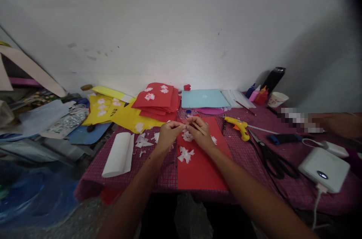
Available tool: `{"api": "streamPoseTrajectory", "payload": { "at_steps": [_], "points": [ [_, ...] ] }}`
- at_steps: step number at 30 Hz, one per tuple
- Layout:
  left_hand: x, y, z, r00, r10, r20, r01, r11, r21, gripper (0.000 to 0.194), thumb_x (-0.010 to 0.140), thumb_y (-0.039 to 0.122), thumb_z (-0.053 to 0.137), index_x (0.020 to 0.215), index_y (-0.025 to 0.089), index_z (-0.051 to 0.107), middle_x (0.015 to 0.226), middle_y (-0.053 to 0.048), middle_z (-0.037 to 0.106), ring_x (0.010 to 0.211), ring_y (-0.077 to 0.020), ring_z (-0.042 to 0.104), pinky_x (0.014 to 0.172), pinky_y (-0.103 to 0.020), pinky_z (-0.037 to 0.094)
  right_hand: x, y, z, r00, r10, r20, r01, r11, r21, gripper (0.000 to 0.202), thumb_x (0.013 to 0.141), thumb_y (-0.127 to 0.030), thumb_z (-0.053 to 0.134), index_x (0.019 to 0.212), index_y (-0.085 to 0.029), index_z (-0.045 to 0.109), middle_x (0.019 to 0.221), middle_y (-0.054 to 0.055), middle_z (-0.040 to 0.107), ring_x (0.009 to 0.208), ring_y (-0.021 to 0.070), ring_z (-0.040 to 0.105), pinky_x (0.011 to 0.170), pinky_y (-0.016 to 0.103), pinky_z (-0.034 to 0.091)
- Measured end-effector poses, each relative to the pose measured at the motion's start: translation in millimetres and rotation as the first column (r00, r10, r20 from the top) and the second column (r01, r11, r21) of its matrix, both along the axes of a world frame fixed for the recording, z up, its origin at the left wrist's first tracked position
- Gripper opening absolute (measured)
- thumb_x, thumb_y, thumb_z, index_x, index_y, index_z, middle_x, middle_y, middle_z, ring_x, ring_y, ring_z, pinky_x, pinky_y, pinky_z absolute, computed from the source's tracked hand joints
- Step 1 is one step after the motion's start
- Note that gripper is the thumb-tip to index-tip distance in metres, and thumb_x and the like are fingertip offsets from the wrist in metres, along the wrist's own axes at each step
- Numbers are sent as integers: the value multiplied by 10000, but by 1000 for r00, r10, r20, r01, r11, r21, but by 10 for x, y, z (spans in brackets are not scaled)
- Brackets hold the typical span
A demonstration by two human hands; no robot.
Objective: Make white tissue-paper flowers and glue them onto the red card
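Both my hands meet above the upper part of a red sheet (202, 173) on the table. My left hand (170, 132) has its thumb and fingers pinched together; what lies between them is too small to name. My right hand (200, 132) is closed, with a thin light-coloured stick (199, 129) across its fingers, and its fingertips nearly touch those of my left hand. A white paper flower piece (186, 154) lies on the red sheet below my hands. Another white flower (187, 136) shows between my hands, and part of one (214, 140) right of my right hand.
Left on the checkered cloth (93, 171) are a white paper roll (117, 155) and paper scraps (143, 140). Red cards (158, 97) and a light-blue folder (204, 99) are behind. A yellow glue gun (238, 126), black scissors (273, 158) and a white device (324, 167) lie right.
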State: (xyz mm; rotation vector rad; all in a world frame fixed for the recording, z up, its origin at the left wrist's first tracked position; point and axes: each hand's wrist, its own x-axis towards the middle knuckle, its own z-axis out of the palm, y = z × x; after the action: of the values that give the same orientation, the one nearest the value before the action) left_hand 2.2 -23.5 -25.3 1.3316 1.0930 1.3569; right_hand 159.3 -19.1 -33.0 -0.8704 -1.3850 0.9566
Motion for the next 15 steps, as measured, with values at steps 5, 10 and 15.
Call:
{"api": "streamPoseTrajectory", "payload": {
  "at_steps": [5, 10, 15],
  "points": [
    [2, -1, -10, 1000, 8, 13, -8, 1000, 1, 266, 709, 409, 779, 784, 156, 750, 756, -41, 705, 699, -152, 591, 687, -264, 451, -7, 9, -19, 1000, 9, -3, -9, 1000, 3, 234, 778, -326, 702, 974, -230, 616, 830, 7, 604, 711, 167, 554, 624, 274, 458],
    [15, -7, 1, 999, 34, 2, -34, 999, -1, 304, 733, 455, 759, 750, 153, 722, 689, -5, 649, 628, -120, 521, 609, -233, 393, -15, 6, -2, 1000, -8, 9, 8, 1000, -9, 206, 794, -362, 694, 931, -225, 622, 764, -9, 572, 647, 152, 511, 587, 265, 431],
    [16, -9, 15, 999, 27, -30, -27, 1000, 14, 348, 776, 502, 710, 756, 155, 720, 669, 9, 622, 617, -120, 494, 591, -232, 379, -5, -9, 27, 1000, -16, 3, 16, 1000, -12, 205, 807, -369, 682, 934, -220, 621, 731, -22, 549, 622, 145, 483, 573, 261, 408]
  ]
}}
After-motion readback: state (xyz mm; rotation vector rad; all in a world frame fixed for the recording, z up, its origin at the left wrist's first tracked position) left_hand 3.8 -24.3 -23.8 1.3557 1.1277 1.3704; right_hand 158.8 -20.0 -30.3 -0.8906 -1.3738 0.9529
